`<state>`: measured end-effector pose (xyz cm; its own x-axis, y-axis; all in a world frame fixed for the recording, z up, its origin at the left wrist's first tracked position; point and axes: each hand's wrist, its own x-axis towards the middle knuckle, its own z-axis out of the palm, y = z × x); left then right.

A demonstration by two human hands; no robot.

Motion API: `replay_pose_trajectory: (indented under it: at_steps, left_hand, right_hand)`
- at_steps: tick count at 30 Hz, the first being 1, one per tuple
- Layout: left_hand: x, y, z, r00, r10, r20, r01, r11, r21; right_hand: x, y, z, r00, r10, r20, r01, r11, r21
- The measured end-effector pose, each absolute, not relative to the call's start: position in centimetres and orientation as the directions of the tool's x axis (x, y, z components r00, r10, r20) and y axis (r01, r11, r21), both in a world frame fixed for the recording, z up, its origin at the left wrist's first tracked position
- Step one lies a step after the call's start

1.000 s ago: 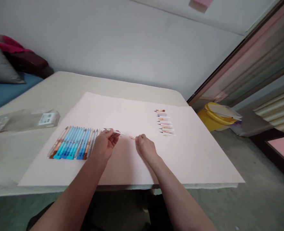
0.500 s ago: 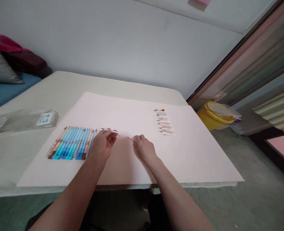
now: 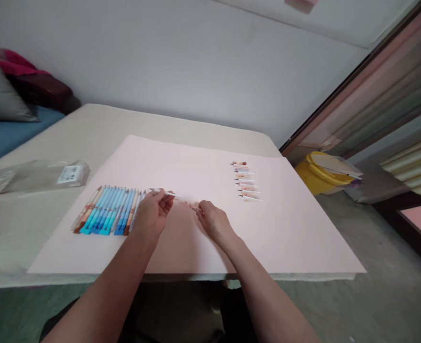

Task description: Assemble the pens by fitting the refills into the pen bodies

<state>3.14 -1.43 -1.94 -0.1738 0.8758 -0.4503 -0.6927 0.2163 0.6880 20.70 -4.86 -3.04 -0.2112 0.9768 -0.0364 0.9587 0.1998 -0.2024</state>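
My left hand point(image 3: 154, 209) pinches a slim white pen refill point(image 3: 172, 194) with a dark tip pointing left, just above the pink sheet. In the fingers of my right hand point(image 3: 212, 216) is a small pinkish printed pen barrel point(image 3: 190, 205), its free end close to the refill's right end. Whether the two touch cannot be made out. Left of my left hand lies a close row of pens point(image 3: 106, 209) in blue, turquoise, brown and clear, partly hidden by that hand. Beyond my right hand several slim pen parts point(image 3: 248, 189) with dark tips lie in a column.
The pink sheet point(image 3: 296, 228) covers much of the pale-clothed table point(image 3: 182, 126). A clear plastic packet point(image 3: 35, 178) with a white label lies at the left. A wall stands behind the table, and a yellow bucket point(image 3: 308, 174) is on the floor at right.
The printed barrel in my right hand has moved slightly left, nearer the refill, and shows more. My left hand keeps its hold almost unmoved. The view has shifted slightly.
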Motion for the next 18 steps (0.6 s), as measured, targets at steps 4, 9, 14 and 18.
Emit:
replay_pose_trajectory:
  at_steps: [4,9,14,18]
  left_hand:
    - [2.9,-1.3,-2.2,-0.179,0.878,-0.444,-0.706,0.199,0.679]
    - [3.2,-1.6,-2.1,-0.163,0.888,-0.429,-0.687,0.209,0.696]
    - [3.3,-1.6,-2.3,-0.157,0.896,-0.415,-0.665,0.215,0.715]
    - [3.4,-1.7,-2.2,-0.169,0.901,-0.4,-0.646,0.206,0.735]
  right_hand:
    - [20.7,-5.5,-1.9,-0.181,0.983,0.02,0.949,0.18,-0.258]
    - [20.5,-5.8,-1.4,-0.152,0.988,0.008,0.957,0.149,-0.247]
    - [20.6,-5.7,-1.5,-0.143,0.99,0.006,0.964,0.14,-0.228]
    - [20.7,-5.7,-1.6,-0.14,0.99,0.034,0.958,0.144,-0.248]
